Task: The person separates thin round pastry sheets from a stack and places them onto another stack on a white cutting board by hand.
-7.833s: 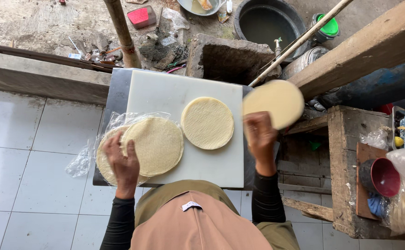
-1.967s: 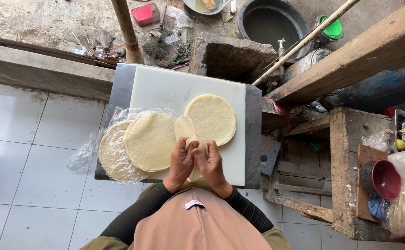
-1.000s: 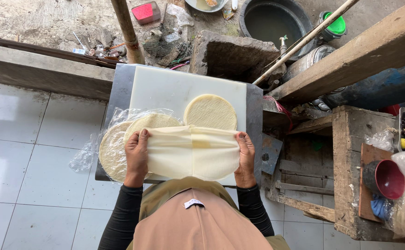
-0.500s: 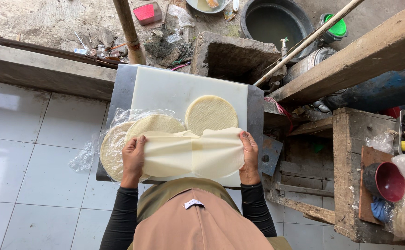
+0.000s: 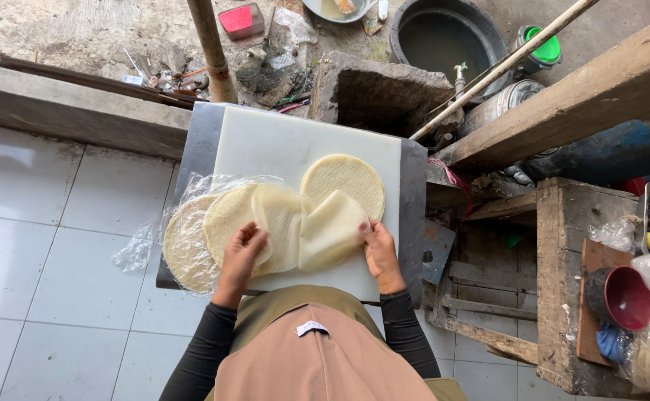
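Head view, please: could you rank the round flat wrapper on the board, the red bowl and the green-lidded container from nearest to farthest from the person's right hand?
From the right hand:
1. Round flat wrapper, just above it on the white board.
2. Red bowl, far to the right on the wooden stand.
3. Green-lidded container, top right on the ground.

Far half of the white cutting board (image 5: 280,145) was bare, so plenty of room to reach there. Nearer in, the round wrapper (image 5: 343,182) and the bagged wrapper stack (image 5: 191,245) blocked the sides. A wooden pole (image 5: 210,48) and concrete block (image 5: 381,93) crowded the back edge.
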